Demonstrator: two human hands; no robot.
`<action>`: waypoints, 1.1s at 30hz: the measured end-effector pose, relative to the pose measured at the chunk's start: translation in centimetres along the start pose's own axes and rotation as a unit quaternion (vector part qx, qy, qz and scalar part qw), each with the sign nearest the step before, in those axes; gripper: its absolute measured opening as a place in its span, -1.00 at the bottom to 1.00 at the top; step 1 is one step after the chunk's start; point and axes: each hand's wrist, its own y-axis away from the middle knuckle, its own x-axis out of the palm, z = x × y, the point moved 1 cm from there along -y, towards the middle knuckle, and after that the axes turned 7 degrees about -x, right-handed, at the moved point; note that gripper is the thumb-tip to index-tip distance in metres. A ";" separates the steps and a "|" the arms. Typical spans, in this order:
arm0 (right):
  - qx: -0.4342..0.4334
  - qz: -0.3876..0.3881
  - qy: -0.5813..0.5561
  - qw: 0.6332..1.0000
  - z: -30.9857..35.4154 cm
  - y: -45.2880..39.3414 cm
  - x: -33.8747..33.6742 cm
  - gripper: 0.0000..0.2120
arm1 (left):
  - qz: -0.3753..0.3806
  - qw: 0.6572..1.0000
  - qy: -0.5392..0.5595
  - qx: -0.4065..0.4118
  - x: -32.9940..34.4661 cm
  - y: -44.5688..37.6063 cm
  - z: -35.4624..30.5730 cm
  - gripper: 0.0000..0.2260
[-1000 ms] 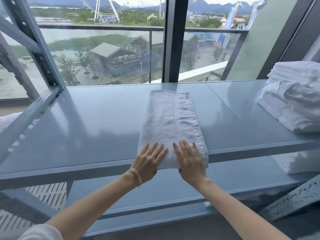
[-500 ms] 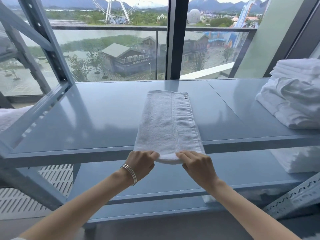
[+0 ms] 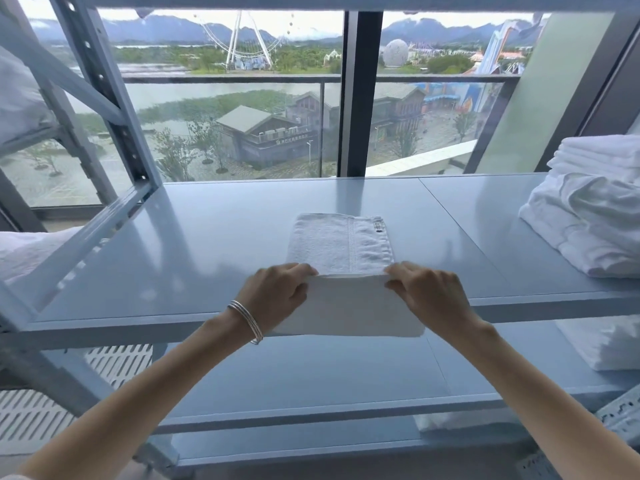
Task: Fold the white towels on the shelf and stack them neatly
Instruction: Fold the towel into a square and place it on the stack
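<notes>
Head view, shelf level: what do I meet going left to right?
shelf upright → left hand → towel being folded → right hand → pile of white towels.

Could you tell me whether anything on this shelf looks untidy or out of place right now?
Yes: the pile of white towels at the shelf's right end is rumpled below its neat top layers. The towel both hands are folding lies straight.
</notes>
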 end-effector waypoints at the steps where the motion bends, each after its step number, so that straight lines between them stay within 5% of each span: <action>1: 0.022 0.017 -0.031 0.999 -0.8 -0.5 0.4 -0.86 | -0.014 1.000 0.024 -0.007 0.3 -0.7 0.9 -0.65; 7: 0.002 0.021 -0.052 0.998 -3.2 -5.1 3.6 -0.87 | -0.020 0.994 0.078 -0.068 3.1 -5.8 5.0 -0.77; 10: -0.021 0.017 0.031 0.999 -4.2 -8.9 5.3 -0.97 | -0.043 0.995 0.016 -0.085 4.6 -9.8 6.2 -0.85; 12: -0.015 0.057 0.085 0.995 -4.4 -11.7 6.6 -0.85 | -0.050 0.993 -0.069 -0.081 5.9 -12.5 6.8 -0.85; 15: -0.002 0.185 0.159 0.970 -3.7 -14.0 9.5 -0.72 | 0.079 0.973 -0.205 -0.077 9.3 -14.5 7.4 -0.77; 18: -0.002 0.268 0.144 0.952 -3.0 -13.5 12.3 -0.67 | 0.240 0.945 -0.210 -0.067 12.5 -14.0 8.7 -0.69; 25: -0.046 0.300 0.053 0.951 -2.2 -9.7 10.9 -0.71 | 0.326 0.929 -0.166 -0.062 11.0 -11.0 7.3 -0.51; 28: -0.050 0.304 0.014 0.951 -1.3 -9.8 8.3 -0.90 | 0.405 0.909 -0.086 -0.049 7.7 -11.3 6.1 -0.59; 30: -0.035 0.300 -0.019 0.953 -1.8 -11.2 5.8 -0.84 | 0.455 0.889 -0.004 -0.038 4.4 -12.8 6.0 -0.68; 33: 0.000 0.276 -0.017 0.961 -3.2 -15.5 3.8 -0.77 | 0.418 0.907 -0.020 -0.045 1.4 -17.4 6.5 -0.73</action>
